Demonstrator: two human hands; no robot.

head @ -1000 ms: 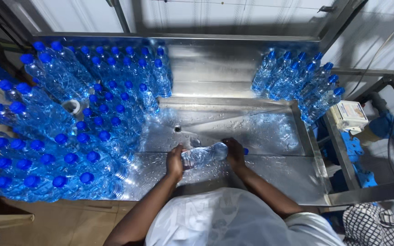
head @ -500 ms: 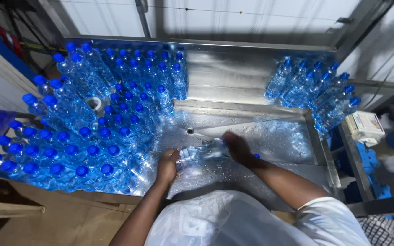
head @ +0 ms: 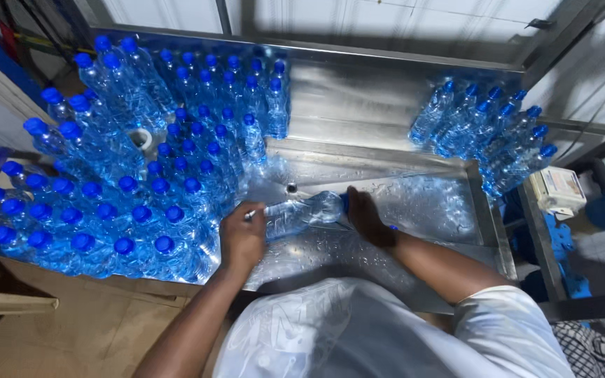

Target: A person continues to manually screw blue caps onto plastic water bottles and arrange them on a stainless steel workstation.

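So there's this clear plastic water bottle [head: 301,214] with a blue cap, lying on its side across the wet steel counter [head: 421,203], cap end pointing right, held at both ends between two hands, slightly tilted.

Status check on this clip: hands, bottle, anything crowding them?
Left hand and right hand both gripping one bottle, held sideways over wet steel table. Capped bottles packed close on the left; smaller cluster far right.
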